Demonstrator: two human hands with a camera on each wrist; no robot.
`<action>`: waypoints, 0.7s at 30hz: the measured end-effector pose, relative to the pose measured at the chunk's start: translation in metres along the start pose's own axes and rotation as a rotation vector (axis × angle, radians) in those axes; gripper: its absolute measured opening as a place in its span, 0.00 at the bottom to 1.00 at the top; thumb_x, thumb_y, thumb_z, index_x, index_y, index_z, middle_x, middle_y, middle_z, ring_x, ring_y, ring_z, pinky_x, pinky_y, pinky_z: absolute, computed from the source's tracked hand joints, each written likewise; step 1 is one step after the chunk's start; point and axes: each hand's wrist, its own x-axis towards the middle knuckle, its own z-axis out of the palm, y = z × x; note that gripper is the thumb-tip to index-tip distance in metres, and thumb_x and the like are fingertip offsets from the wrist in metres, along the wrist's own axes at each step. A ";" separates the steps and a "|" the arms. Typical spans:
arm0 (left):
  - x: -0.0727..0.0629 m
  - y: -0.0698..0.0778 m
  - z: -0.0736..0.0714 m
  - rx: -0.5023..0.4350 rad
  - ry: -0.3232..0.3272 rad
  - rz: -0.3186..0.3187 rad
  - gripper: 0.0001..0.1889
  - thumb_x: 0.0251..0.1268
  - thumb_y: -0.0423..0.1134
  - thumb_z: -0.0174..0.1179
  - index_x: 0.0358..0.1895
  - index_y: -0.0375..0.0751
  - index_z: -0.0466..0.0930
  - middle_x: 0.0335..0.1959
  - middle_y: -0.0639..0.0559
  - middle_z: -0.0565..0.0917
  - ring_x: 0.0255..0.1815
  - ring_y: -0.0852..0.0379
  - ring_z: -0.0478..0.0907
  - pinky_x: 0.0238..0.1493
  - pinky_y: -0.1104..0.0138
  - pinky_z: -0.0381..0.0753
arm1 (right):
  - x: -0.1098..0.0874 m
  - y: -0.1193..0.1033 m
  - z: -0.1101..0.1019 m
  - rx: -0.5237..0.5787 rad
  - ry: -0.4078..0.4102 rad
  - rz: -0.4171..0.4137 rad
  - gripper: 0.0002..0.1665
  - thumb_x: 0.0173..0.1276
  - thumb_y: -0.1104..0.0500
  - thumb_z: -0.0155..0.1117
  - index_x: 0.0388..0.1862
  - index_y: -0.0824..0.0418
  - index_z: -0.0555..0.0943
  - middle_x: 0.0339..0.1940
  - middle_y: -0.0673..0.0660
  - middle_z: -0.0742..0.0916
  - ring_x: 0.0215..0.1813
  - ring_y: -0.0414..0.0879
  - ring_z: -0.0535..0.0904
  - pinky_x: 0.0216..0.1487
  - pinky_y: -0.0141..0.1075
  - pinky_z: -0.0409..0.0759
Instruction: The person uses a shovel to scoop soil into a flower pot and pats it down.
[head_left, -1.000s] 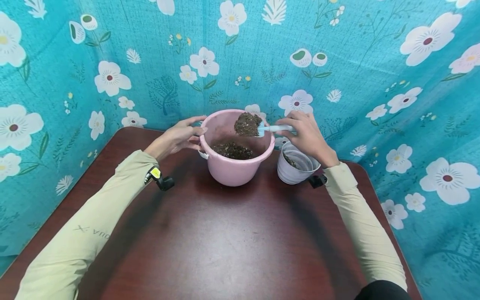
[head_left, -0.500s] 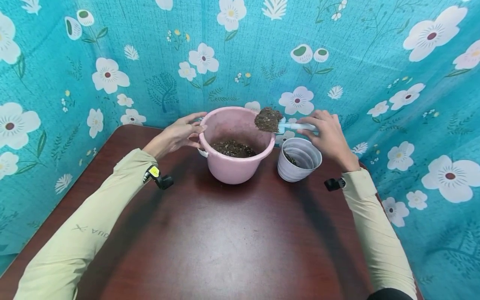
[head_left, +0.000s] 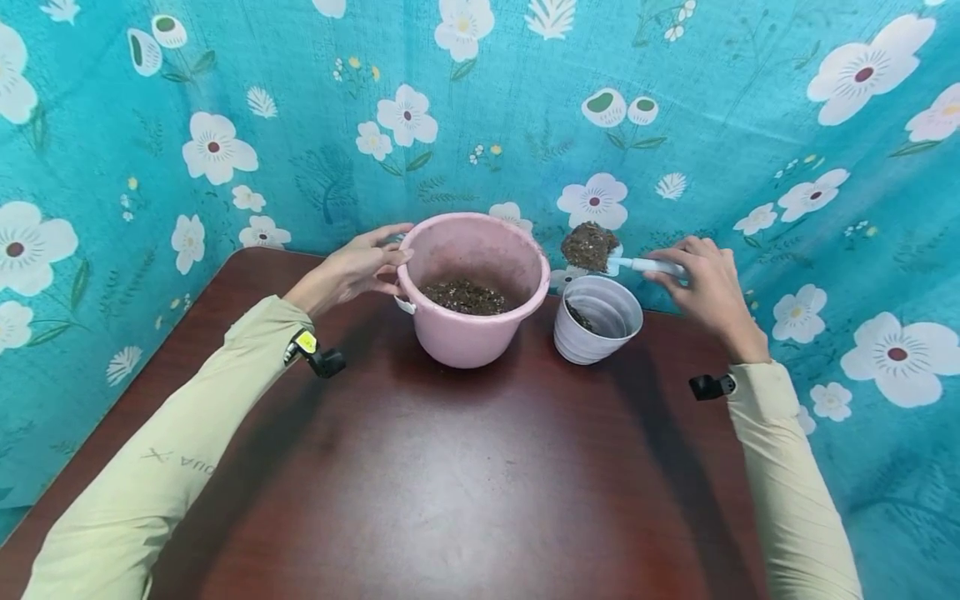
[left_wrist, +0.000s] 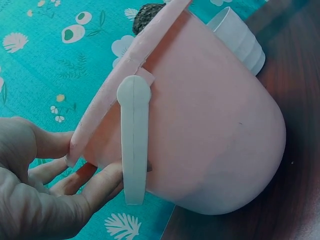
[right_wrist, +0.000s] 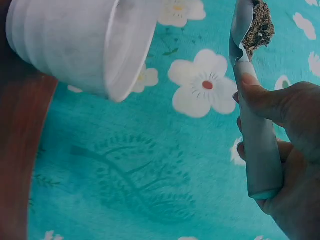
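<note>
My left hand [head_left: 348, 271] grips the rim of a pink bucket [head_left: 467, 340], thumb over the edge and fingers beneath it. In the left wrist view a white handle [left_wrist: 134, 140] hangs down the bucket's side beside those fingers. Dark soil [head_left: 465, 297] lies in the bucket. My right hand [head_left: 708, 287] holds a light blue trowel [head_left: 648, 266] by its handle, thumb along it in the right wrist view. A heap of soil [head_left: 590, 247] sits on its blade, above the far rim of a white ribbed pot [head_left: 587, 343]. That pot has a little soil inside.
Bucket and pot stand side by side near the back of a dark red-brown table [head_left: 420, 467]. Close behind them hangs a turquoise flowered cloth [head_left: 300, 100], which also runs along both sides. Each wrist carries a small black camera.
My right hand has carried the loaded trowel rightward, from over the bucket to above the white pot. My left hand has stayed on the bucket's rim.
</note>
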 end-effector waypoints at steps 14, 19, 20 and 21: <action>-0.002 -0.001 0.001 0.019 -0.001 -0.003 0.34 0.84 0.38 0.51 0.86 0.59 0.51 0.83 0.41 0.59 0.76 0.42 0.68 0.64 0.51 0.84 | -0.033 0.027 0.005 -0.028 0.013 0.150 0.13 0.71 0.63 0.73 0.51 0.68 0.88 0.42 0.66 0.82 0.44 0.61 0.68 0.42 0.54 0.55; -0.001 0.000 0.001 0.001 0.003 0.002 0.34 0.84 0.37 0.51 0.86 0.58 0.51 0.83 0.40 0.57 0.77 0.41 0.67 0.66 0.47 0.82 | -0.038 0.037 0.009 -0.037 0.081 0.109 0.13 0.68 0.66 0.75 0.50 0.69 0.89 0.43 0.67 0.81 0.43 0.62 0.67 0.43 0.58 0.55; -0.001 0.001 0.002 -0.005 0.003 0.002 0.35 0.84 0.37 0.51 0.86 0.57 0.51 0.83 0.40 0.57 0.77 0.41 0.67 0.67 0.45 0.80 | -0.039 0.039 0.010 -0.040 0.100 0.097 0.13 0.67 0.67 0.75 0.49 0.69 0.89 0.43 0.67 0.81 0.43 0.62 0.66 0.44 0.59 0.55; -0.001 0.001 0.002 -0.011 0.001 0.002 0.35 0.84 0.36 0.51 0.86 0.57 0.50 0.84 0.40 0.56 0.78 0.41 0.66 0.68 0.44 0.79 | -0.039 0.041 0.011 -0.047 0.118 0.082 0.13 0.67 0.67 0.75 0.49 0.69 0.89 0.44 0.68 0.81 0.43 0.63 0.65 0.44 0.60 0.54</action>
